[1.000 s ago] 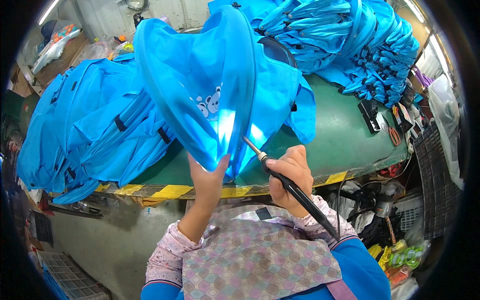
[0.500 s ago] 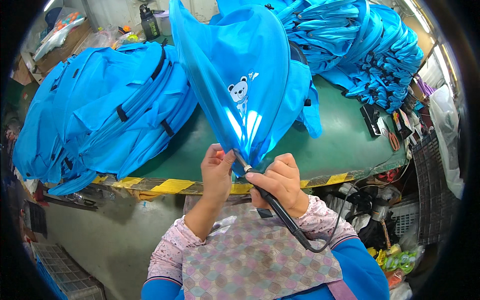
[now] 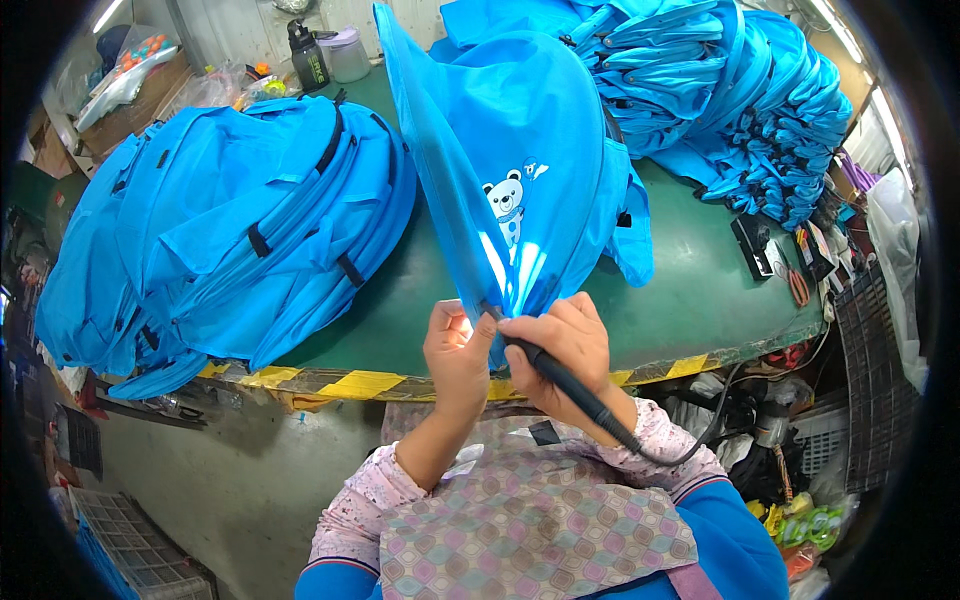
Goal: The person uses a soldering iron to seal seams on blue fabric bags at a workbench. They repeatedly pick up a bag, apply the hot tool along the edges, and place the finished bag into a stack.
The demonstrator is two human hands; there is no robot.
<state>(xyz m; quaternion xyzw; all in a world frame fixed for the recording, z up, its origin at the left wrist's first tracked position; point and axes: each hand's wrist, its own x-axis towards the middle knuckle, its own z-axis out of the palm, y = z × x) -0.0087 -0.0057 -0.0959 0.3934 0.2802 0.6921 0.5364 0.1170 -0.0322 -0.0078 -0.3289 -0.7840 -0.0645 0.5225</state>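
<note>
A blue fabric canopy [image 3: 520,110] with a white bear print stands on the green table, its folds narrowing toward me at a brightly lit spot. My left hand [image 3: 458,365] pinches the narrowed near end of the fabric. My right hand [image 3: 565,350] grips the black handle of a corded pen-like tool [image 3: 590,405], close beside my left thumb. The tool's metal tip is mostly hidden in the fabric at that point.
Folded blue canopies [image 3: 220,230] are piled left; more [image 3: 700,90] lie back right. A bottle [image 3: 308,62] and jar [image 3: 348,58] stand behind. Orange-handled scissors [image 3: 795,285] and small boxes lie on the right of the green table [image 3: 670,315], whose front edge has yellow tape.
The canopy has turned, showing more of the bear print. My right hand has come in toward my left, and the tool's exposed metal tip has sunk out of sight into the fabric.
</note>
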